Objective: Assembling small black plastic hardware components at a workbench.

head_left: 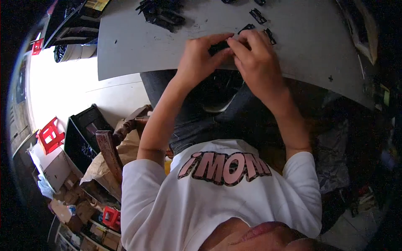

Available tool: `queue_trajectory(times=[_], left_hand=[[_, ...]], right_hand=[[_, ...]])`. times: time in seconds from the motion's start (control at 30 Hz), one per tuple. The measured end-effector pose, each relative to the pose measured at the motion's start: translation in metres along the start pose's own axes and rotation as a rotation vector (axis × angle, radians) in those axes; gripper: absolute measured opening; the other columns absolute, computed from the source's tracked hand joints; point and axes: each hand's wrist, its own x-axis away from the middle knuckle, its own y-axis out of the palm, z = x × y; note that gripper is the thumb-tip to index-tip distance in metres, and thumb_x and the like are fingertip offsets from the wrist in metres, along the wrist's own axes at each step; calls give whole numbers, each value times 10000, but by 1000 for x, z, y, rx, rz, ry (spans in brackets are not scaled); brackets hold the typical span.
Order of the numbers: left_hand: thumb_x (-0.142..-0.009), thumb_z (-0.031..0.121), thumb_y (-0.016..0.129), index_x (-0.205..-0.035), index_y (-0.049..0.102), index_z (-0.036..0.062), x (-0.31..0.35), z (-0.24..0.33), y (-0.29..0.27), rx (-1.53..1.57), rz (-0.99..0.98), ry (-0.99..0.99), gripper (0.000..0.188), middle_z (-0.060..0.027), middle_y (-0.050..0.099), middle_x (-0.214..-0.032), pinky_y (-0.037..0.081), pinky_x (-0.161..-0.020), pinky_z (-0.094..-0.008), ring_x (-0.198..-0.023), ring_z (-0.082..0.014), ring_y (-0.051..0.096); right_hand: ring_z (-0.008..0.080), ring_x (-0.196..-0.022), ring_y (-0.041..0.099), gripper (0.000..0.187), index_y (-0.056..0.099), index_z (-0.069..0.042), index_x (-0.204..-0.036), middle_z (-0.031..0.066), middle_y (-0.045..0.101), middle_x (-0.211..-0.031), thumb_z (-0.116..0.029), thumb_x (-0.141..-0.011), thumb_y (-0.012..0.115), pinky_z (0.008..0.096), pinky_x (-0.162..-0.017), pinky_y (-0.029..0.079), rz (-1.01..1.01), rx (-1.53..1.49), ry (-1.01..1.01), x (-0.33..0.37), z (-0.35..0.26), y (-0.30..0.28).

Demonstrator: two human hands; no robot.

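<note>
Above the near edge of the grey table [134,54], my left hand [198,58] grips a small black plastic part [217,47] between thumb and forefinger. My right hand [256,53] is closed at the part's right end, its fingertips meeting those of the left; the fingers hide much of the part. Just beyond the right hand lie similar black parts, one [246,28] partly behind the fingers and another [271,37] beside the knuckles. A further black frame-like part [257,16] rests a little farther back. At the far left of the tabletop is a heap of black parts [161,13].
Tiny black bits [331,78] dot the tabletop. To my left stand a wooden chair [109,152], a black crate [79,134] and a red plastic stool [51,136]. Cardboard boxes [83,211] fill the lower left. A dark rack [73,29] adjoins the table's far left.
</note>
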Motion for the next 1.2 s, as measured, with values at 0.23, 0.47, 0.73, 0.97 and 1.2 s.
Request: queue_trajectory(times=[0.23, 0.47, 0.73, 0.97, 1.2], left_hand=[[-829, 101, 630, -1157, 565, 14, 0, 9, -20, 591, -178, -307, 345, -56, 635, -829, 493, -580, -254, -655, -75, 563], [-883, 77, 535, -1133, 586, 20, 3, 4, -8, 483, -114, -265, 262, -37, 608, -763, 478, -562, -211, -650, -57, 570], [-890, 77, 523, -1092, 600, -7, 4, 10, -6, 593, -63, -342, 232, -58, 631, -770, 496, -589, -229, -632, -81, 603], [-882, 126, 574, -1082, 605, -7, 5, 11, -8, 607, -17, -299, 243, -56, 635, -805, 506, -600, -225, -674, -94, 617], [-831, 123, 635, -1073, 615, 10, 6, 5, -2, 474, -28, -253, 267, -65, 649, -806, 503, -594, -237, -650, -92, 612]], right_hand=[[216, -829, 581, 330, 624, -34, -1019, 89, 547, -943, -14, -699, 702, 313, -673, 486, -7, -266, 184, 9, 7, -7], [226, -839, 579, 342, 618, -15, -1044, 95, 549, -960, -31, -714, 704, 328, -687, 485, 15, -32, 105, 6, -2, -4], [230, -825, 571, 367, 618, -24, -1051, 99, 533, -941, -10, -694, 704, 331, -700, 481, 2, -80, 110, 6, -5, -4], [232, -826, 579, 376, 616, -32, -1064, 99, 541, -949, -11, -699, 703, 322, -686, 488, 1, -83, 113, 3, -6, -4], [228, -838, 579, 391, 611, -22, -1076, 95, 543, -953, -7, -697, 705, 316, -686, 488, -15, -49, 153, 8, -7, -3]])
